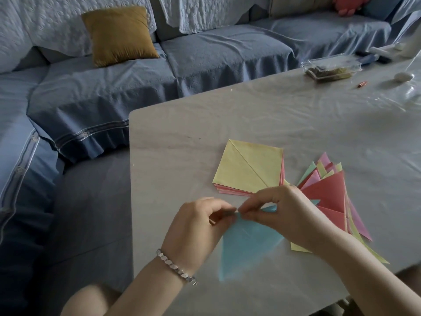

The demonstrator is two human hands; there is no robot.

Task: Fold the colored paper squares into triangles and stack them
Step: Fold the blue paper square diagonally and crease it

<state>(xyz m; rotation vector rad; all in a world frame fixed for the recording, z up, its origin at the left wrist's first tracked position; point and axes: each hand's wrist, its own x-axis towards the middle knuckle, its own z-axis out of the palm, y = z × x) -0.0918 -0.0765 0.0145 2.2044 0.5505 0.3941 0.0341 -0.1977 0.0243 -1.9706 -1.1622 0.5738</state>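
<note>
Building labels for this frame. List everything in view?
table: one, pale grey
blue paper: one, light blue, front of table
square stack: one, yellow on top, mid-table
triangle pile: one, red, pink, yellow, green, right of square stack
clear box: one, transparent, table's far right
sofa: one, blue, behind table
cushion: one, mustard, on sofa
bracelet: one, silver, left wrist
left hand: one, pinching blue paper
right hand: one, pinching blue paper

Blue paper sheet (246,245) was at front of grey table (182,142). Yellow-topped paper-square stack (248,169) sat behind it; fanned folded-paper triangles (323,192) lay right of stack.
</note>
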